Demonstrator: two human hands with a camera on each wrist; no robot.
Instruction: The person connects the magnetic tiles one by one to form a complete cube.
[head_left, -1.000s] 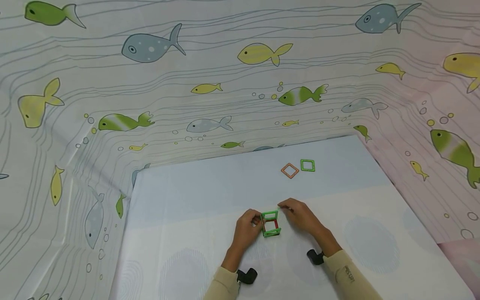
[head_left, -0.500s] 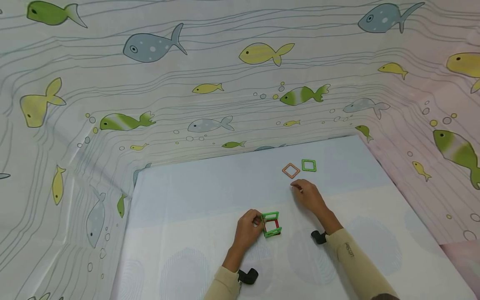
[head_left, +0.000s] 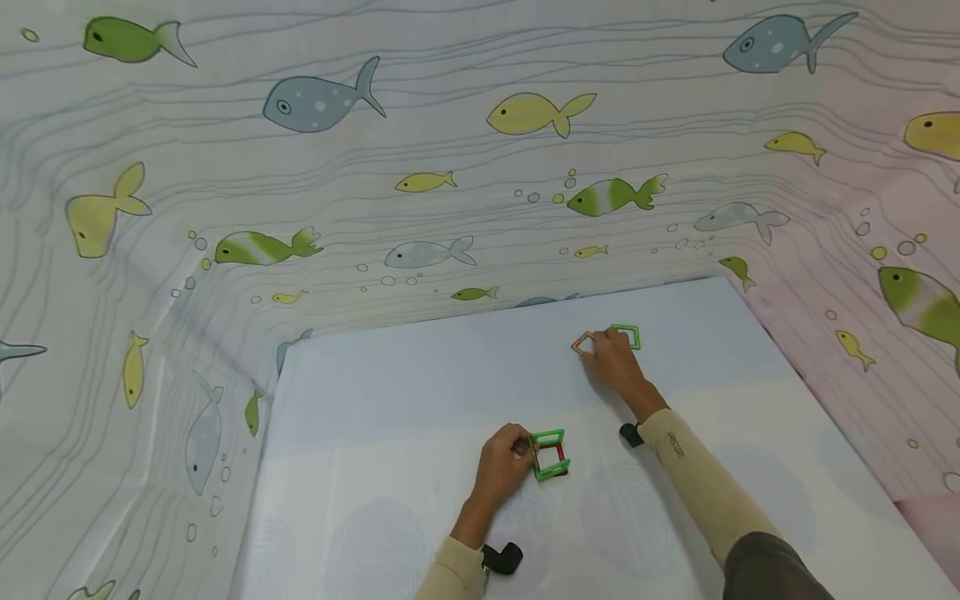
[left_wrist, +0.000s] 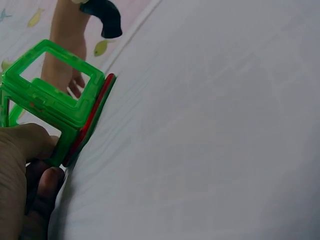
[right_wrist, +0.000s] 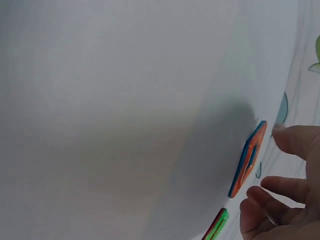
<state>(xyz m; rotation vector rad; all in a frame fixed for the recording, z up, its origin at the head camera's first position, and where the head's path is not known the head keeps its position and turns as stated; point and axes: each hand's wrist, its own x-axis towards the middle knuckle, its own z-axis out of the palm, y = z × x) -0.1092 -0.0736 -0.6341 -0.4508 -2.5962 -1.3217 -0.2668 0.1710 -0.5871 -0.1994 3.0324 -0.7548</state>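
A small box of square magnetic tiles, with green walls [left_wrist: 67, 119] and a red tile [left_wrist: 97, 111] at its base, stands on the white table. My left hand [head_left: 502, 463] pinches the box's left side between thumb and fingers. Farther back, my right hand [head_left: 617, 364] reaches over an orange square tile [right_wrist: 258, 134] with a blue underside. Its thumb and fingers are spread just above that tile, holding nothing. Beside it lies a green square tile [right_wrist: 218, 223] with a dark red edge, partly covered by the right hand in the head view.
The table [head_left: 390, 383] has a pale cover with faint round patterns. Its far edge meets a wall covering [head_left: 337, 183] printed with fish and wavy lines. Dark wrist-worn devices [head_left: 502, 558] sit at the sleeve cuffs.
My right hand has moved away from the box to the two loose tiles at the back. My left hand stays on the box, and the head view has shifted slightly.
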